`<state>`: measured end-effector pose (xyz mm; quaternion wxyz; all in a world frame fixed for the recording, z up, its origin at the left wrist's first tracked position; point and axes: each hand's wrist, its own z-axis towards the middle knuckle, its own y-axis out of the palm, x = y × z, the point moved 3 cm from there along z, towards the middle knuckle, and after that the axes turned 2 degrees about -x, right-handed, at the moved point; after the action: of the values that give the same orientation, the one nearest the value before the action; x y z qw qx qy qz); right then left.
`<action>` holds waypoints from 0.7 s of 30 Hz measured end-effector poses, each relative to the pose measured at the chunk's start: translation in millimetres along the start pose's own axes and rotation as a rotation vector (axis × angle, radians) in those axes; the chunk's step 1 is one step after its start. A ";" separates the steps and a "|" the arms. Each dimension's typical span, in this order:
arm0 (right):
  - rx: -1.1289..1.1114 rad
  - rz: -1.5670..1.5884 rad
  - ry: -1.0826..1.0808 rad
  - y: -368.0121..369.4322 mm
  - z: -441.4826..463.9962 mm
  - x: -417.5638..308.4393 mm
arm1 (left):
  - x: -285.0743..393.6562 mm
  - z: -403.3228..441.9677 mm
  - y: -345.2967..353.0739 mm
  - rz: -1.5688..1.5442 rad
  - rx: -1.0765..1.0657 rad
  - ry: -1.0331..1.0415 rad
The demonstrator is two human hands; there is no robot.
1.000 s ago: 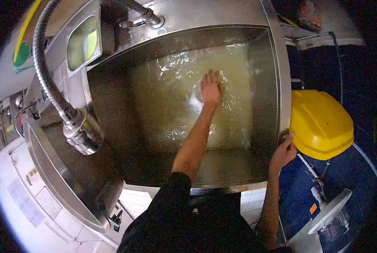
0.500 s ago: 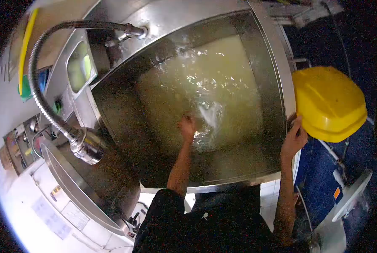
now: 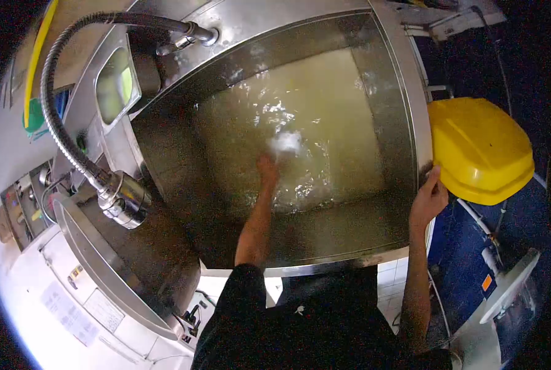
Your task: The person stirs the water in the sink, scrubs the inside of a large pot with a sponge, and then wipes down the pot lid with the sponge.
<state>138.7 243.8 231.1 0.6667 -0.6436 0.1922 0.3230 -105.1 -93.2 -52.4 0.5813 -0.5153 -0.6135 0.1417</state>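
Note:
My left hand (image 3: 267, 168) is low in the large metal sink (image 3: 325, 267), at the cloudy yellowish water (image 3: 337, 123). Its fingers are blurred and partly hidden by the water, so what they do cannot be made out. Ripples and a bright reflection lie just beyond it. At the sink's right rim, my right hand (image 3: 428, 200) has its fingers bent around the lower left edge of a yellow plastic container (image 3: 482, 151), which hangs outside the sink.
A flexible metal hose ends in a spray head (image 3: 124, 200) over the left side. A metal pan (image 3: 116, 89) with greenish liquid stands at the upper left. The tap base (image 3: 207, 36) is on the back ledge. A white basin (image 3: 513, 287) is at the lower right.
My left hand has come back toward me and to the left through the water since the first frame. My right hand stays at the yellow container. The camera view has shifted and tilted.

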 end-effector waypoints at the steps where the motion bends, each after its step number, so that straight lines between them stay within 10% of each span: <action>1: 0.008 0.022 0.019 -0.2 2.2 2.1 | 14.1 -1.5 11.0 -0.038 0.044 0.070; 11: 0.014 -0.098 -0.031 -3.4 3.2 -15.4 | 63.9 19.5 27.4 0.163 0.055 0.094; 13: 0.005 -0.077 0.010 -3.7 3.2 -11.1 | 103.1 12.1 -24.7 -0.307 0.123 -0.045; 17: 0.028 -0.029 0.030 -2.1 3.6 -20.0 | 6.0 -32.3 3.6 -0.048 -0.040 -0.124; 21: -0.013 -0.041 0.082 -2.2 2.7 -1.8 | 43.6 -59.6 36.9 0.221 -0.146 0.278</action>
<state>138.5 246.2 234.2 0.6603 -0.6645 0.2041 0.2841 -27.6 -67.9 -39.3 0.6023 -0.6350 -0.4758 0.0874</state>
